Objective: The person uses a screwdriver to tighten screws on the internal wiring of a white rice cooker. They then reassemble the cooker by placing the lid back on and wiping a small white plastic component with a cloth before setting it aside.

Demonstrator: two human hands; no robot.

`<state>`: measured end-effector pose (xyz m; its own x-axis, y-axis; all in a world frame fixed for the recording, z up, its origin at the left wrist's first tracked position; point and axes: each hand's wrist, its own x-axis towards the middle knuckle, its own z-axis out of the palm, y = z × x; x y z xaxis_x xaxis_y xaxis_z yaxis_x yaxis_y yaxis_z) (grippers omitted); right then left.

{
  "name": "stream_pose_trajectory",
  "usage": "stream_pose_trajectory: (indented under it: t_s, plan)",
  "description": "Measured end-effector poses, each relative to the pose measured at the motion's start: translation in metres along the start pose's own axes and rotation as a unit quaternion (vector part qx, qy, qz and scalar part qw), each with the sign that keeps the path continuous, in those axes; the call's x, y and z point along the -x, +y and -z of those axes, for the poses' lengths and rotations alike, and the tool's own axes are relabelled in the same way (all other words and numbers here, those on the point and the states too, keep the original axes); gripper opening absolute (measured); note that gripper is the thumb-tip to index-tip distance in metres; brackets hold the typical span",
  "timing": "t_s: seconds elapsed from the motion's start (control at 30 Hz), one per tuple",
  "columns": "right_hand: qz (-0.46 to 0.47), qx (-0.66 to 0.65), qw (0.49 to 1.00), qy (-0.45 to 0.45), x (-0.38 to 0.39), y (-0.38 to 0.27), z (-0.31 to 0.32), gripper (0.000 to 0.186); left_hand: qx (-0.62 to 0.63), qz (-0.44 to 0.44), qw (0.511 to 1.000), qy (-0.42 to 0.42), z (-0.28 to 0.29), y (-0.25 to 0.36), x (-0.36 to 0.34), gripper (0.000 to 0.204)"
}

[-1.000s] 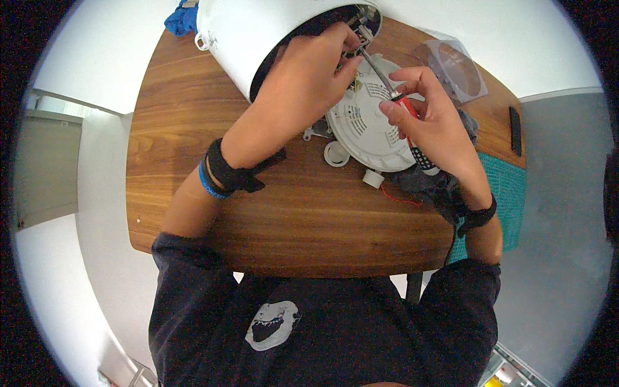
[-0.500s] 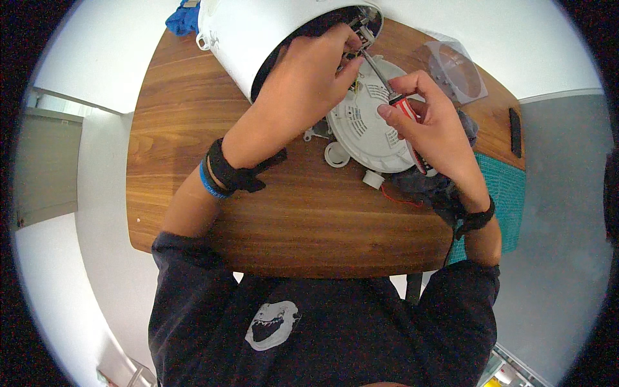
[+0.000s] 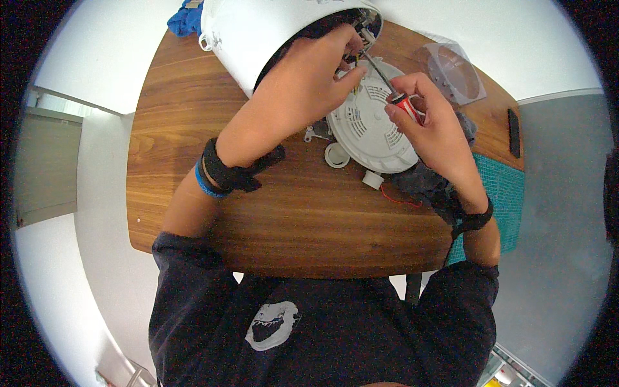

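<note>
Fingers of the right hand pinch the red handle of a screwdriver, its shaft slanting up-left into the open base of a white pot lying on its side at the table's far edge. Left hand curls its fingers at the same opening, gripping the wiring there. Below both hands lies a round white base plate, with small white caps beside it. A clear lid sits near the far right corner.

One wooden table carries one white appliance body lying on its side, one round white base plate, one screwdriver, two small white caps, one clear plastic bag, one blue cloth and one dark cloth
</note>
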<state>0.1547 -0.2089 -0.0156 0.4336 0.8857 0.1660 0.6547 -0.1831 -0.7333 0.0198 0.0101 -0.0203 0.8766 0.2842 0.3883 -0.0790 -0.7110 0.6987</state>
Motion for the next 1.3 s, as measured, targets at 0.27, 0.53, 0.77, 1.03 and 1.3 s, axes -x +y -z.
stream_pose_trajectory:
  t_s: [0.27,0.53,0.77,1.03,1.3]
  plan:
    - [-0.174,-0.014,0.983,-0.058,0.000,-0.041,0.000,0.031,0.012,-0.022,1.000,-0.016,-0.001,-0.006,0.004,0.045]
    - [-0.061,0.077,0.992,-0.083,0.014,-0.039,0.010,0.033,-0.017,-0.020,0.999,-0.030,0.007,-0.003,0.008,0.044]
    - [0.051,0.103,0.960,-0.254,0.027,-0.054,0.016,0.034,-0.041,0.000,0.996,-0.083,0.028,0.015,0.017,0.035]
    - [0.169,0.181,0.889,-0.386,0.041,-0.060,-0.034,0.032,-0.091,-0.023,0.987,-0.129,0.031,0.029,0.030,0.024]
    - [0.273,0.270,0.876,-0.292,0.042,-0.050,-0.079,0.028,-0.126,-0.109,0.966,-0.199,0.034,0.019,0.041,0.030]
